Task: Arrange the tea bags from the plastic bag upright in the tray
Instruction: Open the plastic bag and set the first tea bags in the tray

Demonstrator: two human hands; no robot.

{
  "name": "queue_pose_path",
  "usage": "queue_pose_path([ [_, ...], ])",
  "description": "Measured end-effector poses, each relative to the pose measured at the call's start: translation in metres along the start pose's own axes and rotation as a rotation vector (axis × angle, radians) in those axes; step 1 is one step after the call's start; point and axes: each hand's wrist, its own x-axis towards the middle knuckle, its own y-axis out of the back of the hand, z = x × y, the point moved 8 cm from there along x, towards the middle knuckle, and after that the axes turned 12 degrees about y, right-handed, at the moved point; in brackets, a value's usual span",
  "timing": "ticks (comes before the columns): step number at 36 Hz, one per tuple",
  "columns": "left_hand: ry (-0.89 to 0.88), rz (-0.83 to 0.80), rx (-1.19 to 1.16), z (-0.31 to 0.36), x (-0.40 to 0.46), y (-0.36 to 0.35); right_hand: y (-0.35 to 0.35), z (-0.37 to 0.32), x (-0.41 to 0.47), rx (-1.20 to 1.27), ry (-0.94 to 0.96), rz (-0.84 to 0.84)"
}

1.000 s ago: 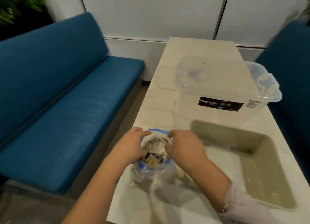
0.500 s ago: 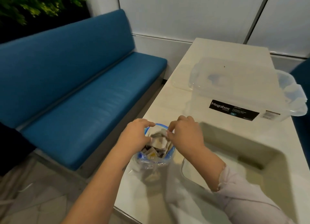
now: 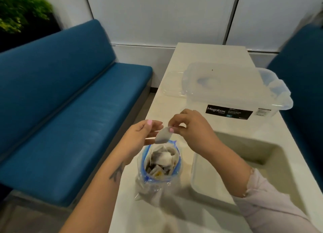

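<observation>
A clear plastic bag (image 3: 158,184) with a blue zip rim stands open on the white table, holding several tea bags (image 3: 163,158). Just above its mouth hangs one grey tea bag (image 3: 161,136), pinched at its top corner by my right hand (image 3: 190,128). My left hand (image 3: 141,135) is beside it on the left, fingers apart, touching or nearly touching the tea bag's lower edge. The beige tray (image 3: 283,164) sits to the right of the bag, under my right forearm; the part of its floor I can see is bare.
A clear lidded Megabox storage box (image 3: 232,91) stands behind the tray, with a clear flat lid (image 3: 172,84) to its left. Blue benches (image 3: 73,110) flank the narrow table (image 3: 206,53) on both sides. The table's left edge runs close to the bag.
Both hands were at the bag's rim, reaching in. Now they are raised above it, and my right hand has lifted one tea bag out. The camera has shifted.
</observation>
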Motion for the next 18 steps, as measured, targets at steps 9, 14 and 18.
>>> queue_pose_path([
  [9,0.410,-0.378,-0.324,-0.024,-0.013,-0.026,0.002,-0.008,0.002,0.076,0.093,0.087],
  [14,0.407,-0.395,-0.474,-0.037,-0.004,0.006,-0.026,-0.009,0.007,0.117,-0.010,0.110],
  [18,0.357,-0.198,-0.522,-0.039,0.002,0.019,-0.035,0.007,-0.001,0.000,-0.104,0.040],
])
